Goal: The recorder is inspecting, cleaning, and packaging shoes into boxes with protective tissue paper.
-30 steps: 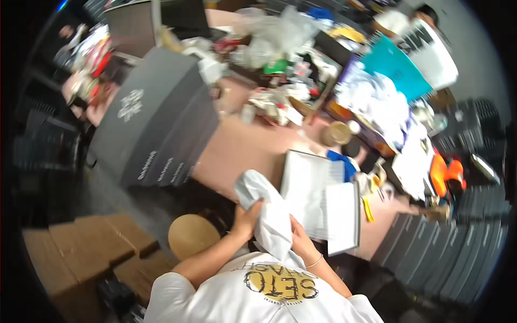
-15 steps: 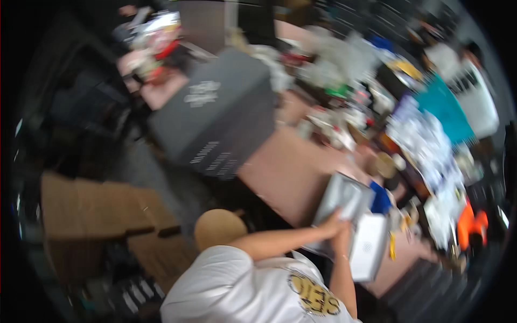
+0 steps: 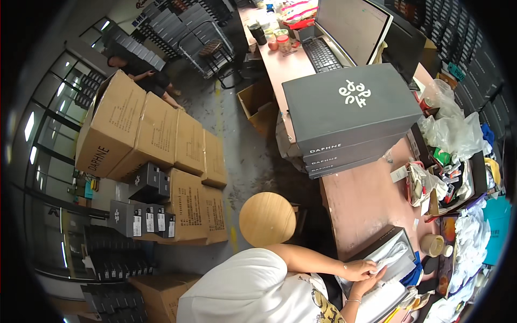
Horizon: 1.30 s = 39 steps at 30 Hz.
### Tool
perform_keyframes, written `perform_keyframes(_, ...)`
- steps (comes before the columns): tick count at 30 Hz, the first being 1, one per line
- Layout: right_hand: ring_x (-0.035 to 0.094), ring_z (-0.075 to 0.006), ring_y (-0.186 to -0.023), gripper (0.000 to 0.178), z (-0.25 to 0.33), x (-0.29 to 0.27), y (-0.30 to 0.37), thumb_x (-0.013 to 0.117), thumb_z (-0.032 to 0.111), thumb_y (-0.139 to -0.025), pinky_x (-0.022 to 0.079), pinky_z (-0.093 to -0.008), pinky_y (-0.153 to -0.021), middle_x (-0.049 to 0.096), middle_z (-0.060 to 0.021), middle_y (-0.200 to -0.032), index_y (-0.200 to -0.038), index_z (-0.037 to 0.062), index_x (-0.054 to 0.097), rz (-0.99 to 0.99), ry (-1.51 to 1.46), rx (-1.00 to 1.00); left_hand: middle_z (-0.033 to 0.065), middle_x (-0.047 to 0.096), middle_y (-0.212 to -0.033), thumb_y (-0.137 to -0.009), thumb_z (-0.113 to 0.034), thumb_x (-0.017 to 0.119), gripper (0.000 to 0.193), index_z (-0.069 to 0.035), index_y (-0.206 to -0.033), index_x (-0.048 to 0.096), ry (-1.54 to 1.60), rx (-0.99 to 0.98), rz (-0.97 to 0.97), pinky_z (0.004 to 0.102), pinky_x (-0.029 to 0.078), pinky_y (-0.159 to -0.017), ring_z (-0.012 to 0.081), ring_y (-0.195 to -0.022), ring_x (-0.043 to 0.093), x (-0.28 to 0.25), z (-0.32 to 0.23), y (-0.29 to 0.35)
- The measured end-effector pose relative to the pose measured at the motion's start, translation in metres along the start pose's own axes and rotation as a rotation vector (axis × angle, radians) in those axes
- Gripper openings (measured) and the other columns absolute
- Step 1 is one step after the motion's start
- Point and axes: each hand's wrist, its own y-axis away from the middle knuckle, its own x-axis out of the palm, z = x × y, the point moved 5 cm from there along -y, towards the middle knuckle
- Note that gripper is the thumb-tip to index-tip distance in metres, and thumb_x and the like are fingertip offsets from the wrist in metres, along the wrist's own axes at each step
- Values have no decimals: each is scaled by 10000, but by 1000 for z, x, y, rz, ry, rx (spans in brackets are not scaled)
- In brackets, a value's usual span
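White paper (image 3: pixel 397 251) seems pinched by the left hand (image 3: pixel 358 270); the right hand's (image 3: pixel 367 284) grip can't be told. Tearing could be caused by dragging against the grey box (image 3: pixel 380 238).

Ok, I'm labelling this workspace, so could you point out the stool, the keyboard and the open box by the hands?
Stool (image 3: pixel 267 219): head view, middle of its round seat.
Keyboard (image 3: pixel 323 55): head view, middle of its keys.
Open box (image 3: pixel 377 243): head view, its dark side wall.
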Motion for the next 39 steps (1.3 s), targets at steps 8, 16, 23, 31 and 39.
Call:
perform_keyframes(8,488,-298,-1220,186,24,-3,-3,545,54,-861,417,-329,-995,244,-191,-1506,-1011,-17,627,-59,-181,120,190,576,-1062,-779,-52,622,322,22,-1090,581,-69,12,225,391,481,-837,331,-979,592,0,14,-15)
perform_keyframes(16,462,-325,-1238,304,22,-3,2,564,82,-859,400,-354,-1013,273,-184,-1488,-1148,-10,569,-24,42,16,202,581,-1014,-767,-83,615,281,21,-1028,597,-123,10,219,408,471,-829,355,-958,593,-4,5,-8)
perform_keyframes(23,364,-379,-1308,497,7,-4,2,519,-15,-831,321,-391,-1082,280,-226,-1470,-1320,-12,434,-64,187,-31,148,607,-864,-823,-124,635,183,16,-940,620,-36,6,174,379,478,-723,282,-798,610,-43,-23,1)
perform_keyframes(31,358,-405,-1303,533,25,-7,-1,496,-82,-781,291,-392,-1101,298,-250,-1451,-1310,-60,431,-41,282,-41,75,666,-664,-872,-392,626,366,-47,-754,656,-164,-588,-449,329,495,-582,160,-629,656,-215,99,125)
perform_keyframes(39,347,-385,-1317,567,34,-10,-5,511,-101,-764,266,-383,-1110,322,-220,-1448,-1322,-36,436,-17,282,-7,27,627,-826,-918,-278,602,229,-68,-1009,606,414,-845,-751,248,499,-565,116,-656,621,-247,133,188)
